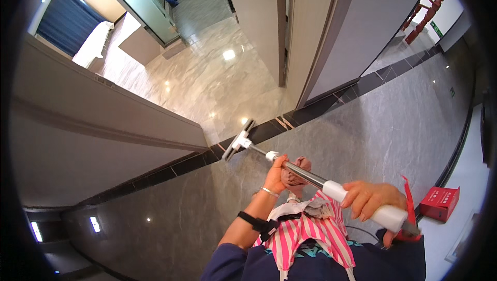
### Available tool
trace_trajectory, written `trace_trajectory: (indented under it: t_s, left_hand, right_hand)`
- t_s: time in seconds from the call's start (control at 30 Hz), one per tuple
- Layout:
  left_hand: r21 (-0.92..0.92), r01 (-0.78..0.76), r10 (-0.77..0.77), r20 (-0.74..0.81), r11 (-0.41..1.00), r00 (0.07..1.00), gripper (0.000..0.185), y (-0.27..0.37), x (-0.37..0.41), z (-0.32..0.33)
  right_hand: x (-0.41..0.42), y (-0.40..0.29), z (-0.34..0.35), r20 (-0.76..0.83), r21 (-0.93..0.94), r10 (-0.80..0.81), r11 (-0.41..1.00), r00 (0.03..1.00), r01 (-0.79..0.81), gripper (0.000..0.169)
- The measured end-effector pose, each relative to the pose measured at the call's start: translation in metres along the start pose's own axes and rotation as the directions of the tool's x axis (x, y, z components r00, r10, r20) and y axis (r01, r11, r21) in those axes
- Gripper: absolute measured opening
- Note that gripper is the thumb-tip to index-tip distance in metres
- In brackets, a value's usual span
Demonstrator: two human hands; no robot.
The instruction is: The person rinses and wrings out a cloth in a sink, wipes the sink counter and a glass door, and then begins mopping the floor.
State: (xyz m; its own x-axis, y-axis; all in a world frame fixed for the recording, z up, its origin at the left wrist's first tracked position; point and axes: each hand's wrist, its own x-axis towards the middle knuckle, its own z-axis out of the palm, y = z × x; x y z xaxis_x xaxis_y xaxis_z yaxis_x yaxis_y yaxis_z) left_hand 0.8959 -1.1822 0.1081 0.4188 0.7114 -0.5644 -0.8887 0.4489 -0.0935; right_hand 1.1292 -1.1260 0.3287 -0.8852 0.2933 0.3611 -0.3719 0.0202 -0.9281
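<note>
Across my front slants a long-handled squeegee point(306, 174) with a metal pole. Its T-shaped head point(238, 140) hangs over the dark threshold strip at the doorway; whether it touches the floor is not clear. My left hand point(276, 177) grips the pole below the white collar point(271, 156). A dusty-pink cloth point(297, 178) bunches beside that hand, apparently held with it. Around the white grip point(334, 191) near my body closes my right hand point(372, 199). A red strap-like item point(409, 199) and a flat metallic piece point(410, 228) show by the right hand, partly hidden.
A door frame point(316, 48) and a wall edge point(186, 147) flank the opening. Beyond are shiny tiles point(217, 71), a frosted glass door point(143, 5) and a bed point(93, 44). A red box point(440, 203) bearing writing is at the right wall. Wooden railing posts point(425, 21) stand far right.
</note>
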Motion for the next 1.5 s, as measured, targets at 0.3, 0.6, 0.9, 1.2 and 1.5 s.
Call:
trace_trajectory:
  t_s: [0.3,0.6,0.9,1.2,1.5]
  left_hand:
    - [0.211,0.281,-0.251,-0.158,0.936,0.955,0.039,-0.052,0.112,-0.034]
    - [0.69,0.238,0.142,-0.445,0.683,0.884,0.04,-0.073,0.147,-0.062]
    - [0.66,0.068,0.229,-0.353,0.748,0.907,0.047,0.103,0.203,-0.048]
    - [0.916,-0.152,0.514,-0.066,0.37,0.855,0.064,0.329,0.225,0.035]
    - [0.612,-0.152,0.351,-0.219,0.776,0.91,0.049,0.544,0.242,0.148]
  right_hand:
    - [-0.13,-0.03,0.049,-0.443,0.302,0.779,0.595,0.443,-0.745,0.064]
    - [-0.148,0.023,0.046,-0.283,0.404,0.953,0.021,-0.103,-0.914,0.056]
    - [-0.001,0.1,-0.021,-0.395,0.594,0.919,0.242,-0.016,-0.767,0.058]
    - [0.248,0.232,-0.146,-0.487,0.644,0.864,0.455,0.13,-0.615,0.06]
    - [0.45,0.315,-0.263,-0.448,0.677,0.869,0.482,0.208,-0.556,0.06]
